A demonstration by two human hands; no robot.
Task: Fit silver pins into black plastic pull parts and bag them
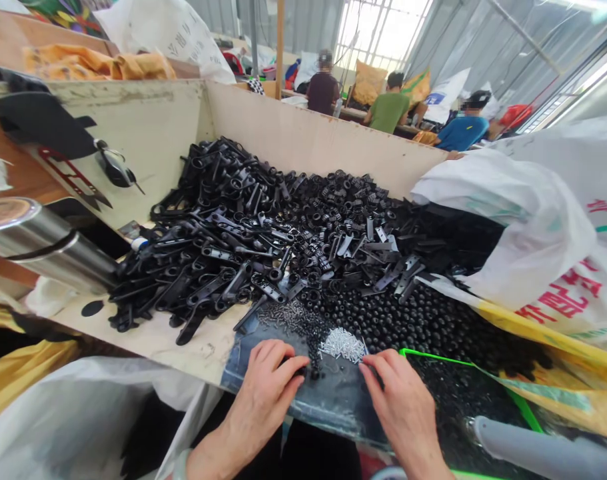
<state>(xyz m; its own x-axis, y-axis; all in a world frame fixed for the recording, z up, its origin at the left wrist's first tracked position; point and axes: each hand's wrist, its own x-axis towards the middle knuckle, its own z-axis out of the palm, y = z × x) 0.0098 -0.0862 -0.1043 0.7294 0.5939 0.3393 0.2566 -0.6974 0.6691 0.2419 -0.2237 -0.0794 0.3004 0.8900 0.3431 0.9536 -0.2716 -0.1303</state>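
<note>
My left hand [266, 383] rests over the front of the dark blue work surface [328, 400]. Its fingers are curled in a loose pinch beside a strip of small black pieces [314, 350]; what lies between the tips is too small to make out. Bent over the right edge of a heap of small silver pins [342, 345], my right hand [400, 393] has thumb and forefinger close together. A thin sliver shows by its fingertips, but whether they grip it is unclear. Small greyish metal pieces [286, 315] lie behind the left hand.
Black handle-like parts [208, 253] fill the bin's left; black rings [343, 200], flat plates [378, 243] and black balls [408, 320] spread right. A green-edged tray [448, 380], white sack [543, 233] and steel flask [58, 240] flank them. Several people sit beyond the bin wall [323, 137].
</note>
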